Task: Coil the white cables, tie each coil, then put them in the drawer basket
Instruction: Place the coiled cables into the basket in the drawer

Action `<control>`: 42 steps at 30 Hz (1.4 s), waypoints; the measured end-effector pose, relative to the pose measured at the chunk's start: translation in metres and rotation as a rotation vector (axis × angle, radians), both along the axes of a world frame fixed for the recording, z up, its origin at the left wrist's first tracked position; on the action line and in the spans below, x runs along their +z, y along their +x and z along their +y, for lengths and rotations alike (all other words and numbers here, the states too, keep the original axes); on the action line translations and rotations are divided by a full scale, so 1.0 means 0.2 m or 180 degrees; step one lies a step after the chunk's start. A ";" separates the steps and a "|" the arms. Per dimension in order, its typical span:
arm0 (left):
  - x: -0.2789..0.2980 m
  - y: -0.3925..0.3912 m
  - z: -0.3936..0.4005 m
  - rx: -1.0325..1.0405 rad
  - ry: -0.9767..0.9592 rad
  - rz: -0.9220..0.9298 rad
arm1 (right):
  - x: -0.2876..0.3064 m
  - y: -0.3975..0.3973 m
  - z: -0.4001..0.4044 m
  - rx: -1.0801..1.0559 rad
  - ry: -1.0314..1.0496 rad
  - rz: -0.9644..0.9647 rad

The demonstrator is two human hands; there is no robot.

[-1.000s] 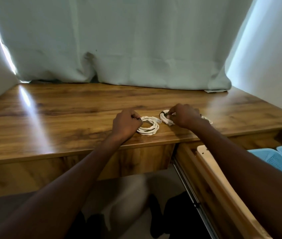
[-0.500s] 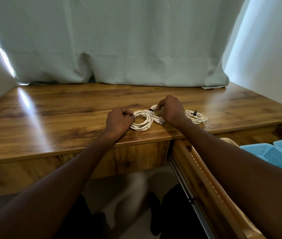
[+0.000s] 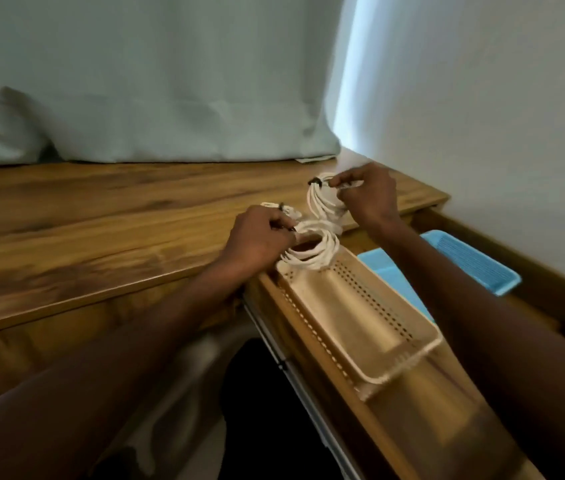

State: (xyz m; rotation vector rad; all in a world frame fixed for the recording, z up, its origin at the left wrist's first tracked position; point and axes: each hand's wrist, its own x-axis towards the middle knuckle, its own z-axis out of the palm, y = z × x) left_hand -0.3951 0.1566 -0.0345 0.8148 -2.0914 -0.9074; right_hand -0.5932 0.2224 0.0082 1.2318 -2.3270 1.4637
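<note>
At the front edge of the desk [image 3: 101, 216], above the far end of the open drawer [image 3: 312, 344], your left hand [image 3: 257, 242] grips one white coil [image 3: 312, 252] with curled fingers, and the loop hangs just over the far end of the beige basket [image 3: 409, 362]. Your knuckles cover the point where you hold it, so the tie on this coil is hidden. Your right hand [image 3: 369, 199] pinches a second coil [image 3: 324, 202] near its top, beside a small dark tie [image 3: 315, 182]; this coil hangs lifted over the desk's right end, its lower loops running down towards the first coil. Whether the two coils touch is hard to tell. A third coil [image 3: 283, 211] lies on the desk just behind your left hand, half covered by it, with a dark tie showing on it.

The beige basket is long, with perforated walls, and sits in the drawer along its left side; nothing shows on the part of its floor you can see, and its far end is screened by the coil in your left hand. To its right a blue basket [image 3: 475, 268] sits in the same drawer, with your right forearm crossing its near part, so what it holds cannot be made out. The drawer's near end runs out of view at the bottom. A pale green curtain [image 3: 142, 81] hangs behind the desk and a white wall [image 3: 482, 116] stands to the right.
</note>
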 end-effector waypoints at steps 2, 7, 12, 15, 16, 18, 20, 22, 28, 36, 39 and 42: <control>-0.02 -0.14 0.11 -0.0353 -0.0227 -0.0543 | -0.06 -0.13 0.18 -0.0222 0.0308 -0.0201; -0.12 -0.34 0.28 -0.0651 -0.0574 -0.1440 | -0.29 -0.37 0.50 -0.0851 0.0912 -0.0488; -0.25 -0.41 0.33 -0.0562 -0.0734 -0.1901 | -0.50 -0.50 0.60 -0.1195 0.1468 -0.0657; -0.30 -0.42 0.29 -0.0503 -0.0701 -0.2028 | -0.55 -0.50 0.58 -0.1137 0.1668 -0.0605; -0.31 -0.41 0.28 -0.0514 -0.0658 -0.2083 | -0.56 -0.49 0.57 -0.1075 0.1804 -0.0524; -0.31 -0.41 0.26 -0.0590 -0.0629 -0.2150 | -0.55 -0.45 0.57 -0.1097 0.2021 -0.0264; -0.28 -0.40 0.22 -0.0590 -0.0802 -0.2030 | -0.52 -0.41 0.54 -0.1344 0.1956 0.0133; -0.24 -0.37 0.16 -0.0445 -0.1118 -0.1648 | -0.46 -0.36 0.48 -0.1303 0.1640 0.0349; -0.15 -0.08 -0.14 0.0710 -0.1738 -0.0539 | -0.32 -0.15 0.05 0.0370 0.0664 0.0658; -0.21 0.08 -0.36 0.0986 -0.1400 -0.1605 | -0.30 0.12 -0.39 0.1421 0.1347 0.1451; -0.19 -0.04 -0.34 0.0495 -0.1414 -0.1610 | -0.32 0.06 -0.39 0.0937 0.1215 0.1523; -0.17 -0.24 -0.34 0.0040 -0.1342 -0.1636 | -0.34 -0.11 -0.30 0.0228 0.1218 0.1257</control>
